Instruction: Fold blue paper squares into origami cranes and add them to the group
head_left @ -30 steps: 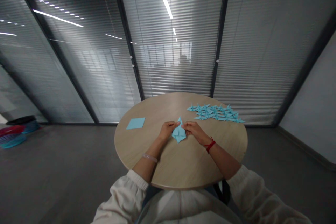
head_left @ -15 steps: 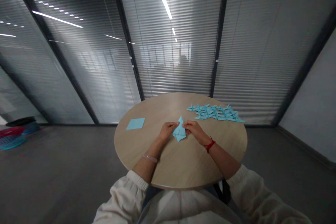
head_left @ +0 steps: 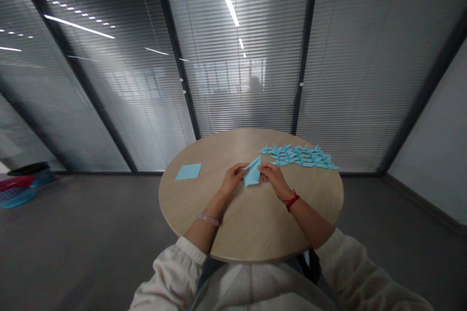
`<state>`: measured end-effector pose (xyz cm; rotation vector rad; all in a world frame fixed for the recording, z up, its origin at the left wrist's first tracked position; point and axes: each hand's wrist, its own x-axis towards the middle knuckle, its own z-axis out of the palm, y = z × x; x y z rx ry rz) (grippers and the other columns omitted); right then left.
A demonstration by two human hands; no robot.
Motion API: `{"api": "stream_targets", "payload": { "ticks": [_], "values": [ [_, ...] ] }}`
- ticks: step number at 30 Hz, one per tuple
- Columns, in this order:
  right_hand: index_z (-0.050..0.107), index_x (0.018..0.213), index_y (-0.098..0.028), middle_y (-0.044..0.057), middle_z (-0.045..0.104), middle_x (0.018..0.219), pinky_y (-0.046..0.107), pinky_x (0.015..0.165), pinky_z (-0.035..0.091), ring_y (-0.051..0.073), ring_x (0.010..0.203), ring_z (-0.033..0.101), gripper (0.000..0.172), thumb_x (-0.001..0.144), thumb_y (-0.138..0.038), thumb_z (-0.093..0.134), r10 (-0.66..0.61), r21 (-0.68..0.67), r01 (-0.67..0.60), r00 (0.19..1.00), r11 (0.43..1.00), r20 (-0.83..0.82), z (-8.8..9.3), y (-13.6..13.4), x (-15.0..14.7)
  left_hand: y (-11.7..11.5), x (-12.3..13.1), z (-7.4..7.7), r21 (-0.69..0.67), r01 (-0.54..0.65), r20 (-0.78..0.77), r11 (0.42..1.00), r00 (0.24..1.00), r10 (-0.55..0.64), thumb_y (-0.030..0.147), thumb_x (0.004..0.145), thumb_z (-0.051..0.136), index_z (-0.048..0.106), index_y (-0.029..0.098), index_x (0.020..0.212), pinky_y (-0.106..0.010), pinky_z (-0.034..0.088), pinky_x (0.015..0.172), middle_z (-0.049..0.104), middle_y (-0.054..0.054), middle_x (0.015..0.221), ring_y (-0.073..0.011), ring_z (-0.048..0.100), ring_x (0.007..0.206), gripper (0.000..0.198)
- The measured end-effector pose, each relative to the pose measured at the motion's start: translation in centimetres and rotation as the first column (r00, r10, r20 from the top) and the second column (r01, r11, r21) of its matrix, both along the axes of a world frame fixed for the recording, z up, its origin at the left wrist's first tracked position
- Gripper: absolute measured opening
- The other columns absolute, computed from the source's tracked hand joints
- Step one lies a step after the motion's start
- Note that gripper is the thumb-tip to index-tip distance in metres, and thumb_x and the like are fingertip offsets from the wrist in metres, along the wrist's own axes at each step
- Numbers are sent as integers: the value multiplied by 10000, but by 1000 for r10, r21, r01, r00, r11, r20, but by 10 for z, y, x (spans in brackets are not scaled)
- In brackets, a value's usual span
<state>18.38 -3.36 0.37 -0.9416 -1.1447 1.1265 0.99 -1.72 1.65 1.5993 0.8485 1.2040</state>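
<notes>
A partly folded piece of light blue origami paper (head_left: 252,175) is held up between my two hands over the middle of the table. My left hand (head_left: 232,178) pinches its left edge. On the opposite edge, my right hand (head_left: 272,178) has its fingers closed on the paper, with some fingertips hidden behind it. To the left lies a flat light blue sheet (head_left: 188,171). Several folded blue paper cranes (head_left: 299,156) are lined up in rows at the back right.
The round wooden table (head_left: 255,233) stands close to a glass partition with blinds (head_left: 241,107). On the floor at far left are a red and blue basket (head_left: 16,194) and a dark tub (head_left: 42,175).
The paper has turned in my hands and now shows a plainer, smoother face with its tip leaning right. Both hands have shifted slightly away from me. The flat sheet and cranes have stayed put.
</notes>
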Motion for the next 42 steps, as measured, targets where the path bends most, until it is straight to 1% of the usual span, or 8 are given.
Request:
{"api": "stream_targets", "payload": {
  "ticks": [3, 5, 9, 14, 17, 24, 38, 42],
  "values": [
    [586, 1018, -219, 38, 656, 845, 293, 623, 507, 190, 762, 629, 460, 647, -465, 703, -14, 22, 15, 999, 1000, -29, 0, 0, 1, 2, -4, 0, 8, -120, -67, 993, 991, 120, 567, 677, 631, 624, 125, 699, -227, 321, 525, 525, 2, 587, -106, 437, 558, 442],
    [563, 1114, -241, 57, 660, 947, 303, 677, 513, 203, 860, 635, 499, 694, -491, 662, -19, 63, 22, 998, 998, -52, -1, 0, 2, 2, -4, 0, 7, -143, -88, 990, 986, 143, 582, 666, 620, 582, 137, 628, -228, 291, 509, 467, 22, 537, -97, 396, 526, 448],
    [656, 986, -195, 94, 665, 1013, 317, 738, 497, 226, 959, 618, 427, 759, -548, 576, 25, 102, -19, 998, 995, -53, -4, 1, 4, 2, -3, -1, -12, -101, -112, 995, 989, 99, 591, 630, 639, 580, 134, 622, -227, 287, 507, 449, 23, 540, -93, 380, 520, 461],
    [699, 836, -186, 58, 690, 894, 308, 731, 474, 216, 859, 608, 332, 685, -481, 684, 118, 66, -120, 993, 991, 31, -7, 0, 3, 3, -2, -7, -13, -62, -186, 998, 981, 58, 576, 649, 635, 626, 123, 661, -219, 286, 498, 475, 14, 557, -98, 403, 524, 453],
    [704, 833, -185, 26, 691, 837, 298, 748, 449, 193, 806, 597, 334, 649, -462, 723, 150, 66, -158, 983, 985, 102, -7, 0, 2, 4, -4, -11, 8, -77, -250, 997, 965, 77, 556, 660, 639, 655, 126, 693, -216, 276, 493, 489, 13, 571, -105, 413, 533, 431],
    [701, 850, -180, 20, 684, 816, 282, 729, 425, 167, 762, 594, 352, 621, -442, 757, 195, 46, -200, 977, 979, 91, -12, 3, 0, 2, -4, -7, 143, -135, -351, 981, 919, 177, 514, 683, 630, 659, 143, 644, -219, 253, 495, 460, 27, 530, -103, 381, 532, 374],
    [680, 810, -179, 26, 669, 821, 281, 718, 455, 173, 767, 592, 306, 653, -437, 726, 182, -2, -182, 983, 983, 8, -6, -2, 0, 4, -5, -10, 226, -135, -359, 965, 909, 212, 462, 743, 586, 588, 154, 649, -227, 268, 524, 432, 38, 563, -103, 378, 548, 323],
    [674, 797, -164, 33, 660, 795, 277, 693, 462, 166, 741, 583, 320, 642, -438, 736, 184, 10, -184, 983, 983, -12, -8, 1, -1, 4, -3, -11, 196, -139, -331, 971, 922, 199, 459, 749, 573, 563, 158, 689, -222, 286, 522, 438, 40, 582, -101, 386, 548, 307]
  ]
}}
